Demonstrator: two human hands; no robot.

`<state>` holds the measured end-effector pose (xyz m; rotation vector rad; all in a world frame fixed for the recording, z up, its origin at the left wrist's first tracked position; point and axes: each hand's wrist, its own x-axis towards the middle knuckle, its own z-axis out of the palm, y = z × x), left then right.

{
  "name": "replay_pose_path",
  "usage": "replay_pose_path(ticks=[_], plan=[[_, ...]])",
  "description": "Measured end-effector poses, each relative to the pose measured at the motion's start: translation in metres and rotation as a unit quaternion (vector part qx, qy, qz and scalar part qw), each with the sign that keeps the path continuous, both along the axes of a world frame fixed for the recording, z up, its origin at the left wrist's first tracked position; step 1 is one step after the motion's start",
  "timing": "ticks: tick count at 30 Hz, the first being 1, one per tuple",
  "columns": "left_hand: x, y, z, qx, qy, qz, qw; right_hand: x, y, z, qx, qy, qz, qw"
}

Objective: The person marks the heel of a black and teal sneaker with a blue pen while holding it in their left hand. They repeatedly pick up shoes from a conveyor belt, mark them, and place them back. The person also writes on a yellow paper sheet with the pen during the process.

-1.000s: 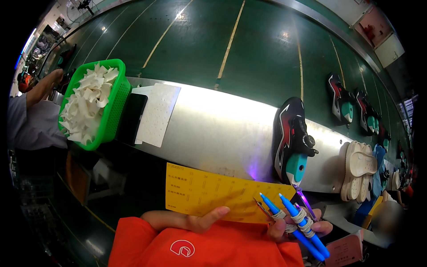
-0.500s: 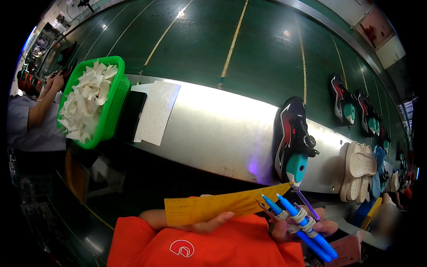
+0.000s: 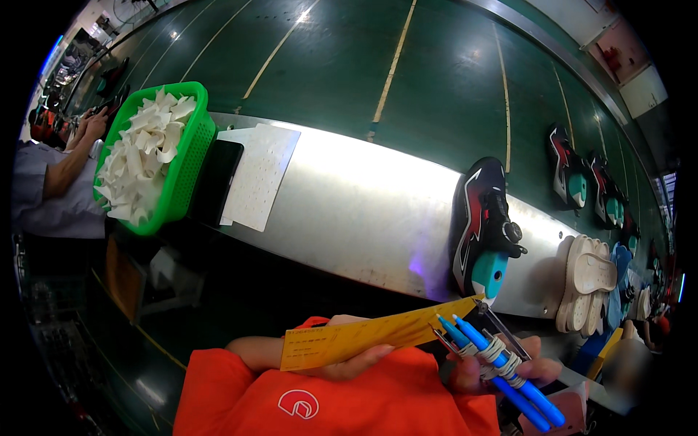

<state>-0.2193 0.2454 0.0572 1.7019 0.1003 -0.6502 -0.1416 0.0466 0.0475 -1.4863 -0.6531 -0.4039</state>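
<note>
My left hand point(image 3: 356, 363) is closed around the lower edge of a long yellow card point(image 3: 313, 347) with small print, held on edge before my orange shirt. My right hand point(image 3: 536, 357) grips several blue pens point(image 3: 520, 389) bound together with pale rubber bands. A slim, dark metal-tipped tool point(image 3: 505, 327) stands up beside the pens in that hand, its tip next to the card's right end. Just beyond lies a black and red shoe point(image 3: 480, 211) with a teal heel and a dial, its heel end close to the card.
A metal bench point(image 3: 356, 211) bears a green basket point(image 3: 190, 178) of white scraps, a dark flat object point(image 3: 220, 182), white perforated sheets point(image 3: 265, 178) and stacked cream soles point(image 3: 582, 283). Behind runs a green conveyor point(image 3: 443, 80) with more shoes point(image 3: 571, 171). Another person point(image 3: 62, 182) works at left.
Both hands have shifted slightly right with the card and the pens. The whole view has also moved a little. Both grips stay the same.
</note>
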Motion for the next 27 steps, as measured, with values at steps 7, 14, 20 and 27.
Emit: replay_pose_path(ticks=[7,14,20,27], plan=[[-0.007,-0.014,-0.029,-0.07,-0.266,0.14,0.951,0.002,0.001,-0.001,0.009,0.008,0.009,1.0],[-0.006,-0.014,-0.025,-0.05,-0.257,0.154,0.953,0.003,0.001,-0.003,0.023,0.019,0.018,0.999],[-0.011,-0.016,-0.031,-0.063,-0.225,0.158,0.959,0.003,0.001,-0.002,0.04,0.033,0.032,0.998],[-0.014,-0.018,-0.029,-0.034,-0.199,0.158,0.967,0.005,-0.005,-0.003,0.139,0.097,0.09,0.981]])
